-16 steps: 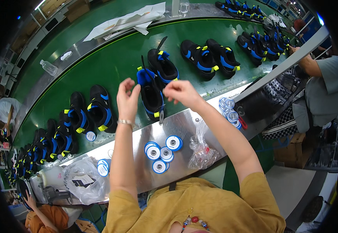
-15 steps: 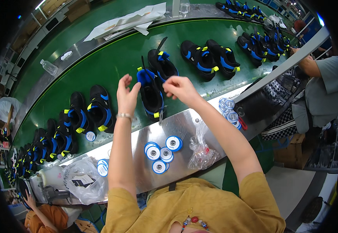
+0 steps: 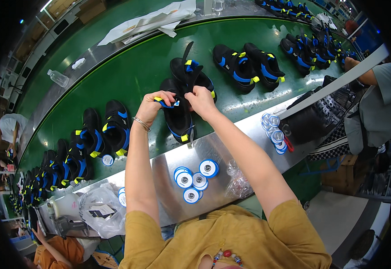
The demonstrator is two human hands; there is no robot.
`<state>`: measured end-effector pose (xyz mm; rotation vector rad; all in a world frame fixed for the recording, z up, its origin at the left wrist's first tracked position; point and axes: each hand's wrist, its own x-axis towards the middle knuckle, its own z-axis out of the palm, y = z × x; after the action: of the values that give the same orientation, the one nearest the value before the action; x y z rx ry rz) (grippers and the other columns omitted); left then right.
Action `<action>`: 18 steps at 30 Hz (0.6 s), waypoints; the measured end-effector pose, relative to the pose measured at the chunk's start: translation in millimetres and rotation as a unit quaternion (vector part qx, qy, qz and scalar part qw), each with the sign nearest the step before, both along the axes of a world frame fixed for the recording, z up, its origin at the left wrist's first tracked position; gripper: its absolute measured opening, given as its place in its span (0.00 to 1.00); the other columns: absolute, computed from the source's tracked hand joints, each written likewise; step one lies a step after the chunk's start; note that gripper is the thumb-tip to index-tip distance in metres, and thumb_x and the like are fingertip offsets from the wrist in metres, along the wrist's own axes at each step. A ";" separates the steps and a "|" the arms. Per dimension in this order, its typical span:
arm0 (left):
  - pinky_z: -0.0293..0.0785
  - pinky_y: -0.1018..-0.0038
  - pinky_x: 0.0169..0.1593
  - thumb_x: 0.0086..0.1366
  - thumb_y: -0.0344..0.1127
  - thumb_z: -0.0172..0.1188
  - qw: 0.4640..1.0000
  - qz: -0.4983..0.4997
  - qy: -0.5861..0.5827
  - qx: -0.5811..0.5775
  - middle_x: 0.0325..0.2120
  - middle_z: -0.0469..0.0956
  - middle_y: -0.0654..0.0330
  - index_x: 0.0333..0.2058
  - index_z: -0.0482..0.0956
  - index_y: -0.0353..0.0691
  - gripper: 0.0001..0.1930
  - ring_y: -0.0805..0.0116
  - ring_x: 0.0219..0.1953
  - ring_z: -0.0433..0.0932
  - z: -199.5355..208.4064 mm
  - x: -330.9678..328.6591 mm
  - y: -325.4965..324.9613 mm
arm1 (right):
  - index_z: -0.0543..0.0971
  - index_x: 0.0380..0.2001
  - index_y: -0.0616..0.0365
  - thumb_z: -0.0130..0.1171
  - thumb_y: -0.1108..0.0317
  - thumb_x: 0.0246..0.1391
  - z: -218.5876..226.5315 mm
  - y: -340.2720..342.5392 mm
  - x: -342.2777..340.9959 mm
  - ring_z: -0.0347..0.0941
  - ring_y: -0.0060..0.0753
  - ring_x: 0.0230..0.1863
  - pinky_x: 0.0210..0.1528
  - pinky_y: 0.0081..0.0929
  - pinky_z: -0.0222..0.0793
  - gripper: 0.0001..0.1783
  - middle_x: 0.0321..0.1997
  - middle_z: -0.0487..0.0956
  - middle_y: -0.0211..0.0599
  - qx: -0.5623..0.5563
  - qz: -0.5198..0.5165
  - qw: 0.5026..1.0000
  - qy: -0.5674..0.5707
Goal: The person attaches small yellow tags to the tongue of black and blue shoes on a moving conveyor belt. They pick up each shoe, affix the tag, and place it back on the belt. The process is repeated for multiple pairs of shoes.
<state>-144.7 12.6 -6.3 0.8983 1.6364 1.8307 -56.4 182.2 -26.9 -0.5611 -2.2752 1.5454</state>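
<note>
On the green belt straight ahead, a black and blue shoe (image 3: 177, 120) lies with its heel toward me, a yellow tab at the heel. My left hand (image 3: 152, 107) is closed on its tongue, which has a yellow and blue edge and a small white label. Over the shoe's opening, my right hand (image 3: 201, 102) pinches what looks like its black strap (image 3: 192, 80); the fingertips are partly hidden. Just beyond lies the matching shoe (image 3: 208, 83), its strap standing up. Round white and blue tags (image 3: 192, 195) lie in a small pile on the metal ledge below my hands.
More shoes line the belt at left (image 3: 117, 127) and right (image 3: 235, 68). The metal ledge (image 3: 168, 206) holds a clear plastic bag (image 3: 238, 181), more tags (image 3: 277, 135) and a tape dispenser (image 3: 63, 219). A slanted grey post (image 3: 334, 81) rises at right. Co-workers sit on both sides.
Both hands, free before, have come onto the shoe. The left now grips the tongue; the right has closed at the strap, which no longer stands up.
</note>
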 end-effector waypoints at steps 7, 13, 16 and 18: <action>0.71 0.67 0.51 0.42 0.14 0.46 0.920 0.038 0.353 -0.165 0.36 0.78 0.51 0.28 0.78 0.34 0.15 0.52 0.45 0.75 5.7 21.8 14.1 | 0.73 0.20 0.67 0.59 0.61 0.50 -1.9 2.0 -3.8 0.76 0.55 0.29 0.31 0.41 0.71 0.18 0.23 0.77 0.54 0.071 0.038 0.997 0.007; 0.66 0.67 0.59 0.48 0.21 0.54 0.888 0.272 0.365 -0.071 0.49 0.74 0.51 0.53 0.70 0.37 0.29 0.53 0.54 0.72 -18.5 55.6 10.0 | 0.78 0.28 0.59 0.57 0.66 0.46 18.4 -22.5 18.6 0.74 0.51 0.37 0.40 0.41 0.71 0.08 0.32 0.78 0.47 0.224 0.003 0.964 0.145; 0.66 0.68 0.58 0.50 0.27 0.67 0.921 0.322 0.197 -0.090 0.50 0.73 0.52 0.54 0.68 0.35 0.31 0.59 0.53 0.72 -56.0 51.6 -1.9 | 0.77 0.32 0.58 0.57 0.72 0.40 39.5 -51.9 23.7 0.74 0.46 0.37 0.40 0.38 0.72 0.12 0.34 0.76 0.42 0.323 0.060 0.908 0.262; 0.69 0.69 0.55 0.54 0.29 0.66 0.927 0.352 0.124 -0.045 0.49 0.75 0.55 0.53 0.69 0.36 0.27 0.63 0.50 0.74 -61.9 59.1 4.8 | 0.73 0.35 0.60 0.59 0.70 0.40 34.7 -61.1 9.2 0.75 0.50 0.34 0.37 0.39 0.73 0.15 0.35 0.73 0.49 0.337 0.150 0.924 0.097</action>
<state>-85.5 17.5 -68.2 0.5423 2.4102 2.1184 -47.3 121.0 7.7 0.1279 -2.5911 0.7654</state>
